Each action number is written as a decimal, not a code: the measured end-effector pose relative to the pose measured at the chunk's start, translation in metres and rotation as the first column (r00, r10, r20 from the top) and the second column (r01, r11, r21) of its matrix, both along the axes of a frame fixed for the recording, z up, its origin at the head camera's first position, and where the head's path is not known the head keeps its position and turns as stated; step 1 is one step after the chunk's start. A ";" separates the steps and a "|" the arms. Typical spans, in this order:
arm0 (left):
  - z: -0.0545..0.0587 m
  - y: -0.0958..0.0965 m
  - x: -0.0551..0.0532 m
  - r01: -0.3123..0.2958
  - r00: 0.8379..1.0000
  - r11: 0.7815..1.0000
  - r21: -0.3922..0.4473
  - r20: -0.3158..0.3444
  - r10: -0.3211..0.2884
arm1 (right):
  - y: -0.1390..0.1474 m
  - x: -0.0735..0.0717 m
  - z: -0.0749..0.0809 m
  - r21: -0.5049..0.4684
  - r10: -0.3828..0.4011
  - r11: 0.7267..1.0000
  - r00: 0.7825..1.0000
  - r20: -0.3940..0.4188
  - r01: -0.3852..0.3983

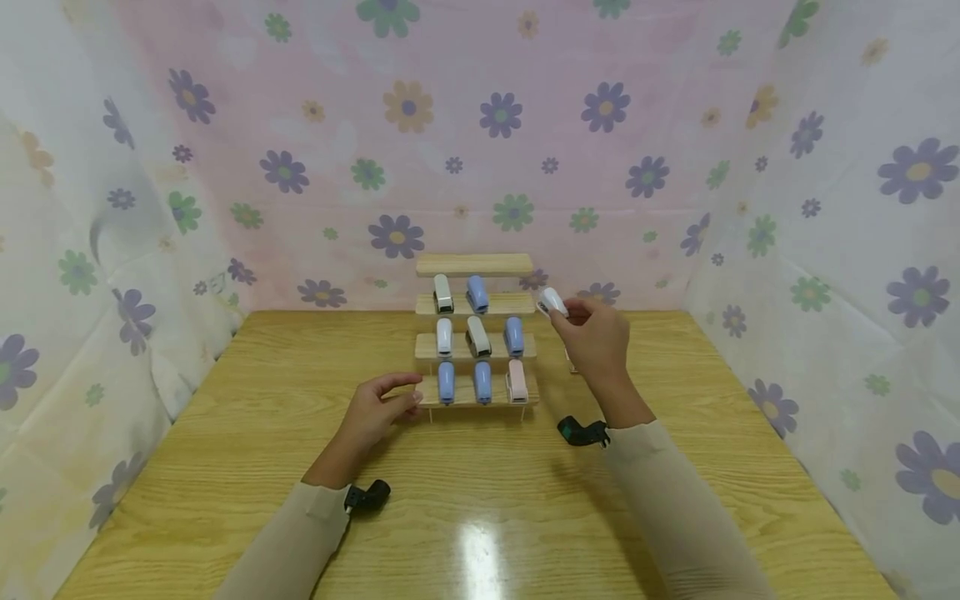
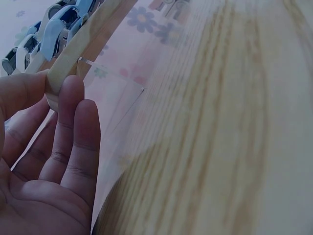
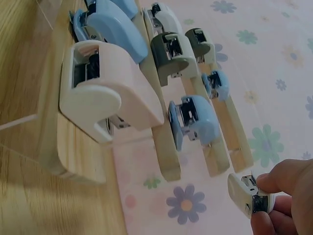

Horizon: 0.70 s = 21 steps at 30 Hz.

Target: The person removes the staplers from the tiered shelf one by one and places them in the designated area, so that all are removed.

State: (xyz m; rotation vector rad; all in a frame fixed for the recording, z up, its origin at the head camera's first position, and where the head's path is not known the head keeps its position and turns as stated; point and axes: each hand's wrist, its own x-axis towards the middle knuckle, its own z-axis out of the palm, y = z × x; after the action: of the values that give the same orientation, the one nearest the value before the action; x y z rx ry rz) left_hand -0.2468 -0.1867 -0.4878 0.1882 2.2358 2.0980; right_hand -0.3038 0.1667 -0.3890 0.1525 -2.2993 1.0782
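A stepped wooden display rack point(image 1: 474, 266) with clear side panels bears several mini staplers. My left hand point(image 1: 372, 415) pinches the left end of its lowest shelf, thumb above and fingers beneath, as the left wrist view shows. Between thumb and fingers, my right hand point(image 1: 600, 337) holds a white stapler point(image 1: 552, 300) in the air, just right of the second shelf from the top. In the right wrist view this stapler point(image 3: 239, 194) is tilted, its metal part towards the camera. A pink stapler point(image 1: 517, 381) sits at the right of the lowest shelf, beside a blue stapler point(image 1: 483, 382).
On the second shelf from the top stand a pale stapler point(image 1: 443, 294) and a blue one point(image 1: 477, 294). White, grey and blue staplers line the shelf below. Flower-print cloth point(image 1: 501, 115) encloses the wooden table point(image 1: 480, 492) at the back and sides.
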 end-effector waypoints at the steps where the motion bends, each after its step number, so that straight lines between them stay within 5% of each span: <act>1: 0.000 0.000 0.000 0.000 1.000 1.000 0.004 -0.001 0.000 | 0.002 0.001 0.000 -0.010 -0.002 1.000 1.000 0.000 0.002; 21: 0.000 0.000 0.000 0.000 1.000 1.000 -0.004 -0.008 0.000 | 0.062 0.009 -0.017 -0.119 -0.167 0.977 0.981 0.102 0.178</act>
State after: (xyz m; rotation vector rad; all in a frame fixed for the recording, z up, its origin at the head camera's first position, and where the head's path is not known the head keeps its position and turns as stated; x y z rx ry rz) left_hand -0.2466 -0.1866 -0.4879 0.1968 2.2449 2.0966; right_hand -0.2951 0.2291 -0.4057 -0.1477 -2.2669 1.1576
